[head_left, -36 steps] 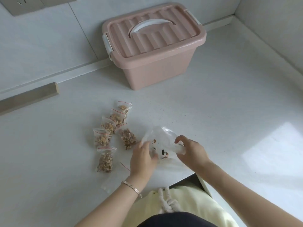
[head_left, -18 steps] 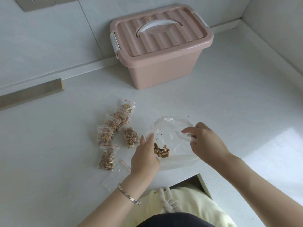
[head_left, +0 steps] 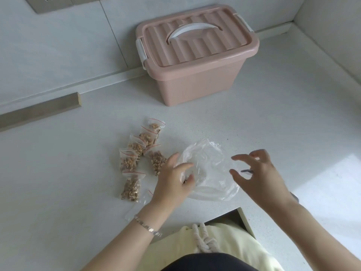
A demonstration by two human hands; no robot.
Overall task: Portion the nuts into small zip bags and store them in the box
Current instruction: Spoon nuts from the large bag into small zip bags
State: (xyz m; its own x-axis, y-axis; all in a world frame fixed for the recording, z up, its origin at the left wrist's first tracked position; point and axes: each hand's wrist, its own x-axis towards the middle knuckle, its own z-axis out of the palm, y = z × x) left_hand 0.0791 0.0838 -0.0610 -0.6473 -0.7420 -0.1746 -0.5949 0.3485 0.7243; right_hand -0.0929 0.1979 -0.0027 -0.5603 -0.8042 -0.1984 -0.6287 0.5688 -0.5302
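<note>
Emptying the big clear bag (head_left: 210, 167), frame centre
Left hand (head_left: 172, 179) curled into the bag mouth, can't tell if it holds anything; right hand (head_left: 257, 173) spread, empty, at the bag's right edge. Better: right pins the rim open while left scoops. Filled zip bags (head_left: 136, 159) centre-left; box (head_left: 197, 79) upper centre, lid on

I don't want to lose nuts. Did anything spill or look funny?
Nothing stands out. No loose nuts show on the white countertop; the six small clear zip bags of nuts lie clustered, and the pink plastic box stands upright.
</note>
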